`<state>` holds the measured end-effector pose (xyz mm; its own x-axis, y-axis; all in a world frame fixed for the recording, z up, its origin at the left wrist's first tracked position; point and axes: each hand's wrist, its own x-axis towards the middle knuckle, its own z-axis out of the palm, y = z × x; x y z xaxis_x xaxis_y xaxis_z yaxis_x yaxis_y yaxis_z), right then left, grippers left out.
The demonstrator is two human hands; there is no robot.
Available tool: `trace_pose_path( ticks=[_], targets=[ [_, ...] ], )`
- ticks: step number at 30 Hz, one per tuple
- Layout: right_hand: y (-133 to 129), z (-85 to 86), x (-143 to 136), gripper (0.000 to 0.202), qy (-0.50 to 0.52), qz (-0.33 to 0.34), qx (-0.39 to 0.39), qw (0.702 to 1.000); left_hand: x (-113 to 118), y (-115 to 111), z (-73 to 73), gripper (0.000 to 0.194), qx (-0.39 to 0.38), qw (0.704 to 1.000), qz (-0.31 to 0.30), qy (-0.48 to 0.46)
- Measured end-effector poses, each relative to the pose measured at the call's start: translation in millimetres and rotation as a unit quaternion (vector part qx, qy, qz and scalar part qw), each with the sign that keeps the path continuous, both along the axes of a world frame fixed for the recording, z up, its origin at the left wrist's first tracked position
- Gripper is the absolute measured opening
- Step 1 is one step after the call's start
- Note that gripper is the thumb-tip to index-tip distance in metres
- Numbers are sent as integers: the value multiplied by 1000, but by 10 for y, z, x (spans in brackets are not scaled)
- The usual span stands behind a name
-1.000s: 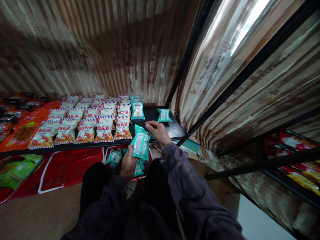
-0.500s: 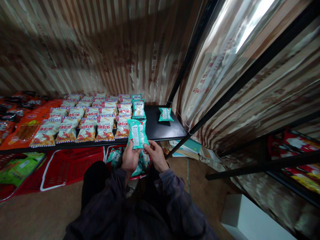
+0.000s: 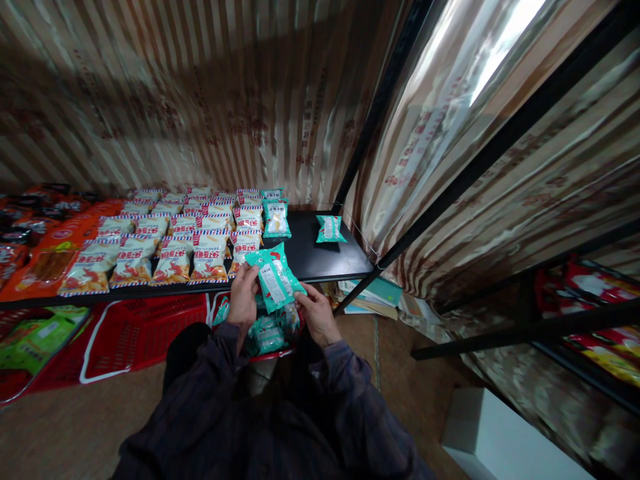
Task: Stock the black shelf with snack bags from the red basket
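A teal snack bag [image 3: 274, 277], tilted with its printed back up, is held between both hands in front of the shelf edge. My left hand [image 3: 243, 293] grips its left side, and my right hand [image 3: 316, 312] pinches its lower right corner. Upright on the black shelf [image 3: 320, 261] stands a teal bag with white print [image 3: 277, 219], beside rows of white and orange snack bags [image 3: 173, 259]. Farther right, a single teal bag [image 3: 330, 229] lies by itself. Below my hands, a red basket [image 3: 273, 355] holds several teal bags.
Orange bags [image 3: 55, 250] fill the shelf's left end. Beneath are a red basket [image 3: 145, 330] and green bags [image 3: 40, 340]. Black posts [image 3: 425, 217] slant up at the right. Books [image 3: 373, 297] and a white box [image 3: 500, 433] are on the floor.
The held teal bag has tilted anticlockwise and moved slightly down. My left hand has shifted left and up along its side, uncovering more of the basket below.
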<state>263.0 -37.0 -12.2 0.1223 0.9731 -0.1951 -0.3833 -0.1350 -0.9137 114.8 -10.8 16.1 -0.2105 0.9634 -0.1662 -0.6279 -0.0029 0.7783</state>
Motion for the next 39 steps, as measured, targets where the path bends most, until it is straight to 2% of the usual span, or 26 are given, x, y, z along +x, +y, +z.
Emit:
trace_pose_path(
  ticks=[6,11,16,19,25,32,39],
  targets=[
    [-8,23,53,28,9,1,-15,1000,-166,212,16,45,3,991,5,134],
    [-8,25,105,22,-12,-26,-14,999,-274,264,29,43,-4,981,-57,183],
    [-9,40,142,22,-46,-22,-8,999,-302,231,140,43,9,959,-121,256],
    [-13,41,156,22,-57,-18,-12,998,-291,239,181,42,11,950,-134,280],
    [-35,32,182,22,-48,-20,-29,998,-286,279,117,43,-3,958,-126,259],
    [-30,123,207,8,-23,-27,-16,999,-227,272,87,36,7,958,-45,283],
    [-65,164,174,12,-32,-44,0,999,-144,299,3,30,10,953,-4,301]
  ],
)
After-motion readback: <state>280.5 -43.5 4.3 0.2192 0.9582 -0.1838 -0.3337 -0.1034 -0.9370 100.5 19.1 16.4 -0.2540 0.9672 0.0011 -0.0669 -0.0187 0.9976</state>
